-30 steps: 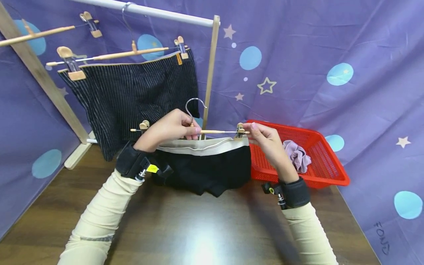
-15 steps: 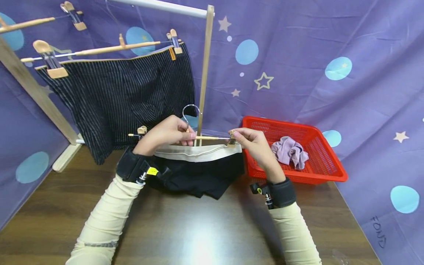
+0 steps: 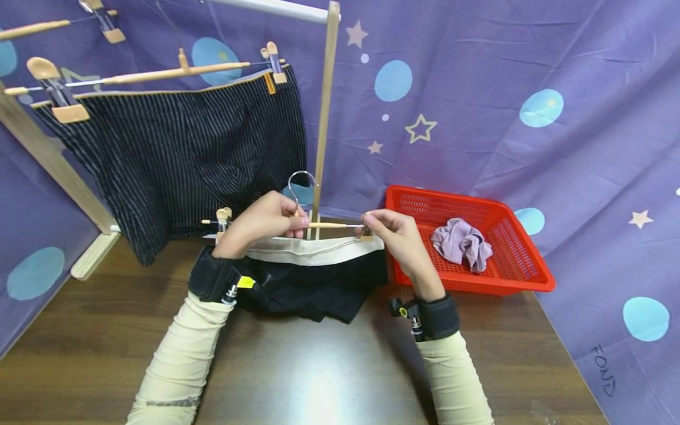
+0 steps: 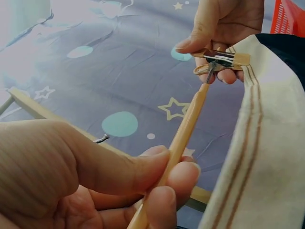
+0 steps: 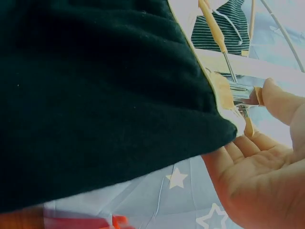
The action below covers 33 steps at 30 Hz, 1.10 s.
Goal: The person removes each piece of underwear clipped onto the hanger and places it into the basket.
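Note:
My left hand (image 3: 265,219) grips the wooden bar of a clip hanger (image 3: 330,225) near its metal hook. Thumb and fingers close round the bar (image 4: 183,129) in the left wrist view. At the hanger's right end, my right hand (image 3: 402,245) pinches a clip (image 4: 240,58), thumb on one side and fingers on the other. The clip's wooden jaws sit on the white waistband (image 3: 313,251) of black shorts (image 3: 319,295), which hang below the bar. Another clip (image 3: 223,217) is at the left end, partly behind my left wrist. Dark fabric fills much of the right wrist view (image 5: 105,95).
Striped dark shorts (image 3: 196,141) hang by clips from a rack with a wooden post (image 3: 325,106), behind and left of my hands. A red basket (image 3: 510,236) at the right holds a mauve cloth (image 3: 462,243). A wooden table (image 3: 276,366) lies below.
My right hand has shifted from the bar's tip onto the clip and now pinches it. The head view has turned, so the rack appears farther left. My left hand keeps its grip on the hanger.

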Available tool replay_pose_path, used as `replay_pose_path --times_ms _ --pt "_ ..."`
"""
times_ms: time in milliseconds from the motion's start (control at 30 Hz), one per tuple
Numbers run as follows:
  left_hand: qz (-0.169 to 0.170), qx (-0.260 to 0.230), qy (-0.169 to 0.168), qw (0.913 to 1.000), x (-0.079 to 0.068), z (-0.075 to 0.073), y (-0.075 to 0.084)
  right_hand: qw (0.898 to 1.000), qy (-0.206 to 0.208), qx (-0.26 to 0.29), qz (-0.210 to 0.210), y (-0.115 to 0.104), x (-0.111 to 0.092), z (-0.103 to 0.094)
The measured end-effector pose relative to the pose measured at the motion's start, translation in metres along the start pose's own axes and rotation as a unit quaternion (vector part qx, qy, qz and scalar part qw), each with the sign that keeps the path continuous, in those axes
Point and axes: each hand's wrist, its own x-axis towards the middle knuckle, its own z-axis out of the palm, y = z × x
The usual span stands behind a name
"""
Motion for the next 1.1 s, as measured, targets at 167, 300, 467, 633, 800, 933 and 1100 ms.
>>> replay_pose_path --times_ms 167,300,467,633,800,933,1100 --pt "0.0 0.006 0.012 0.9999 0.001 0.004 -0.004 1.0 -0.011 0.015 0.001 0.004 0.001 0.002" --pt "0.005 0.007 0.017 0.9998 0.0 0.007 -0.006 0.999 -0.013 0.033 0.004 0.005 0.001 0.004" --pt "0.014 0.024 0.032 0.9991 -0.001 0.009 -0.005 0.999 0.007 0.043 0.011 0.005 0.001 0.007" --pt "0.019 0.039 0.045 0.9981 -0.002 0.011 -0.003 0.997 0.036 0.062 0.021 0.005 0.002 0.01" --pt "0.02 0.044 0.046 0.9978 -0.002 0.01 -0.002 0.995 0.06 0.08 0.025 0.003 0.002 0.014" --pt "0.021 0.046 0.044 0.9977 -0.002 0.011 -0.003 0.994 0.073 0.084 0.024 0.004 0.002 0.015" --pt "0.025 0.045 0.041 0.9978 -0.002 0.012 -0.003 0.992 0.088 0.085 0.023 0.004 0.002 0.017"
